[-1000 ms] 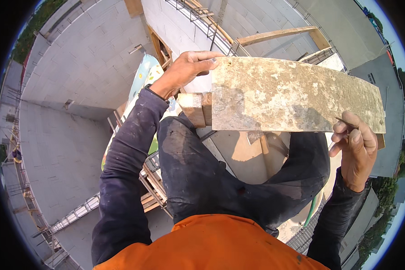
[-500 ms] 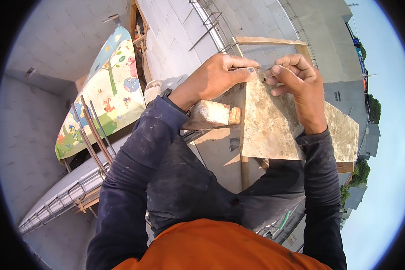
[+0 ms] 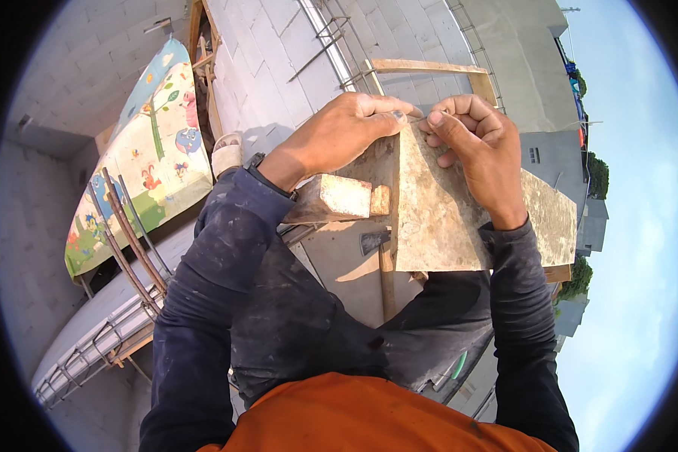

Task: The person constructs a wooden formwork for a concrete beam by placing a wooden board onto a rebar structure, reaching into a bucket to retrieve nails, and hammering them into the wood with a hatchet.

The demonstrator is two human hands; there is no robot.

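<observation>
My left hand (image 3: 339, 135) is at the upper corner of a pale, stained board (image 3: 437, 218), thumb and fingers pressed together. My right hand (image 3: 478, 143) is over the board's upper part, fingers curled, thumb against forefinger in a pinch. A thin strand seems to run between the two hands, too fine to name. Whatever each pinch holds is hidden by the fingers. Below my left wrist a whitish-stained wooden block (image 3: 343, 197) juts toward the board. A dark wedge-shaped metal piece (image 3: 373, 241) shows under it, beside the board's left edge.
Steel rebar cages (image 3: 331, 38) run along the grey block wall (image 3: 264, 75). Upright rods (image 3: 128, 233) stand at the left, before a cartoon-printed sheet (image 3: 147, 181). A timber frame (image 3: 422, 66) lies beyond my hands. Rooftops and trees (image 3: 599, 177) drop away at the right.
The whole scene has shifted a little to the left in view. My right hand has come nearer to my left, its fingertips lower at the board's upper corner.
</observation>
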